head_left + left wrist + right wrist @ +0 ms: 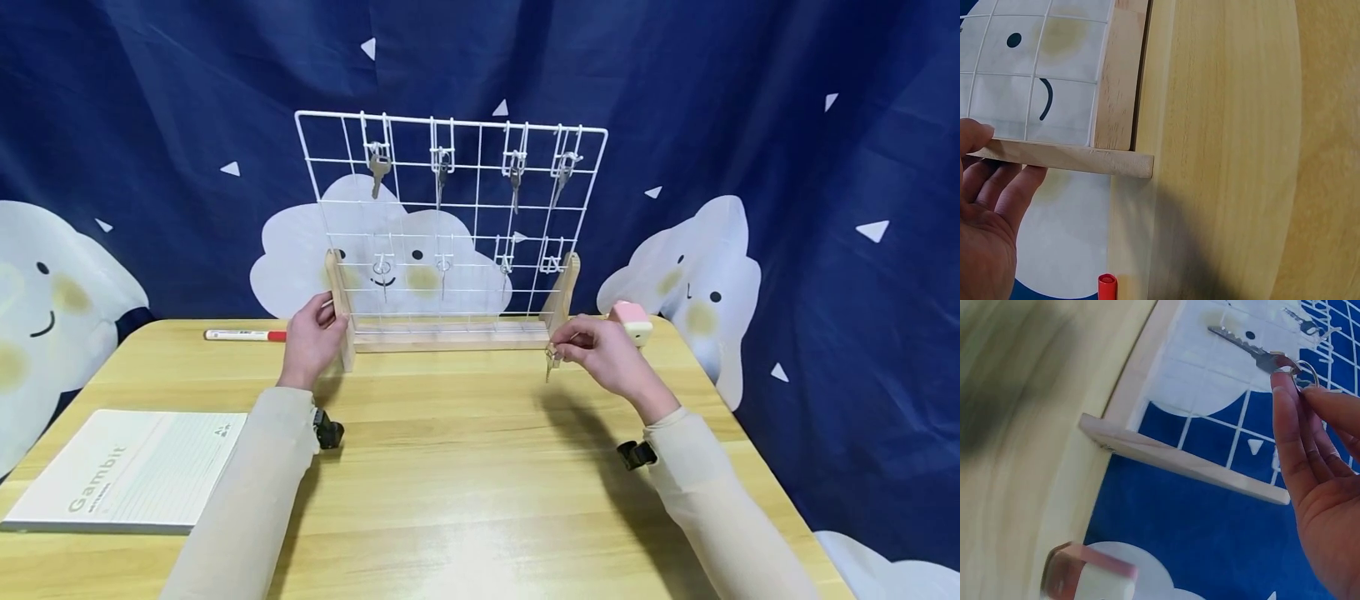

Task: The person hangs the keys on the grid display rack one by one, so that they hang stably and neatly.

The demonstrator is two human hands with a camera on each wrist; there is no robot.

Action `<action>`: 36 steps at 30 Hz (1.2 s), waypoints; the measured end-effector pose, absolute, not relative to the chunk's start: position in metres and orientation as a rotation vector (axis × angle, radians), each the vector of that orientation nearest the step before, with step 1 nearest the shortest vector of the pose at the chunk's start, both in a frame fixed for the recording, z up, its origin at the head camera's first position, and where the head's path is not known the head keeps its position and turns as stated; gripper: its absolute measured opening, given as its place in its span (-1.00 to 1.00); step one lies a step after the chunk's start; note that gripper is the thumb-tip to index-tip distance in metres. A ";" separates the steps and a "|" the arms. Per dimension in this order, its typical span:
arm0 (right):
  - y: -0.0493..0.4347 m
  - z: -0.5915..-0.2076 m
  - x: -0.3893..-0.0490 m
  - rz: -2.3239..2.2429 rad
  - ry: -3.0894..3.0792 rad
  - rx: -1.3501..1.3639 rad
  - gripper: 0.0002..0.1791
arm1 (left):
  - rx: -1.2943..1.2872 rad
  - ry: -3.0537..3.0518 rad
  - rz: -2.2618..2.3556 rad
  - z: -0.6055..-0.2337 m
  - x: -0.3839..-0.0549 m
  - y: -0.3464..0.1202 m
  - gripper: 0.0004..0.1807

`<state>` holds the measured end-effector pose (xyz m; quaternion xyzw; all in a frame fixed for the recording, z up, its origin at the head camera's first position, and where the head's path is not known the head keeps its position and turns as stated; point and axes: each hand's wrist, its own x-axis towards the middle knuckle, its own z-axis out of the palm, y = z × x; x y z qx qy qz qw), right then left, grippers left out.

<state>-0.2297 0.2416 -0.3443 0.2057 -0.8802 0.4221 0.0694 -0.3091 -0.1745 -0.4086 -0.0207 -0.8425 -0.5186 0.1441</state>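
Note:
A white wire grid point(477, 206) stands in a wooden frame point(450, 337), with keys hanging from hooks in two rows. My left hand point(311, 340) grips the frame's left side post point(1072, 158), thumb on one face and fingers on the other. Between thumb and fingertips, my right hand point(606, 354) pinches the metal ring point(1315, 374) of a silver key point(1242, 346). This key hangs in front of the frame's right post point(561, 292), apart from the grid. At the lower right of the grid, a white hook point(551, 265) carries no key.
A red-capped white marker point(243, 336) lies left of the frame. The notebook point(127, 471) is at the table's left front. Behind the right hand sits a small pink and cream object point(632, 322). A blue cloud-patterned curtain point(675, 75) hangs behind the table.

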 end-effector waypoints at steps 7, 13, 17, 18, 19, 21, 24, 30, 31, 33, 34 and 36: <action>0.238 -0.333 -0.232 1.292 -2.618 0.596 -0.90 | -0.054 -2.430 -1.507 -0.408 -0.310 -0.175 -0.50; 0.236 -0.324 -0.237 1.289 -2.613 0.565 -0.91 | -0.058 -2.430 -1.512 -0.409 -0.311 -0.176 -0.49; 0.235 -0.323 -0.240 1.284 -2.609 0.552 -0.92 | -0.060 -2.433 -1.513 -0.409 -0.311 -0.176 -0.49; 0.235 -0.323 -0.241 1.284 -2.606 0.553 -0.92 | -0.059 -2.433 -1.512 -0.410 -0.310 -0.176 -0.49; 0.236 -0.324 -0.242 1.278 -2.603 0.552 -0.92 | -0.059 -2.432 -1.512 -0.410 -0.310 -0.176 -0.49; 0.237 -0.324 -0.244 1.273 -2.594 0.555 -0.92 | -0.058 -2.430 -1.511 -0.410 -0.309 -0.175 -0.49; 0.239 -0.322 -0.247 1.264 -2.577 0.559 -0.92 | -0.054 -2.427 -1.511 -0.409 -0.309 -0.175 -0.50; 0.243 -0.318 -0.256 1.283 -2.557 0.522 -0.91 | -0.056 -2.416 -1.518 -0.409 -0.310 -0.175 -0.49; 0.243 -0.317 -0.257 1.286 -2.554 0.514 -0.92 | -0.056 -2.418 -1.518 -0.409 -0.310 -0.174 -0.49; 0.243 -0.315 -0.259 1.294 -2.543 0.499 -0.92 | -0.055 -2.420 -1.519 -0.410 -0.310 -0.174 -0.49; 0.243 -0.313 -0.260 1.295 -2.538 0.490 -0.92 | -0.052 -2.419 -1.521 -0.410 -0.310 -0.175 -0.49; 0.242 -0.311 -0.261 1.310 -2.526 0.455 -0.92 | -0.046 -2.416 -1.527 -0.410 -0.310 -0.175 -0.49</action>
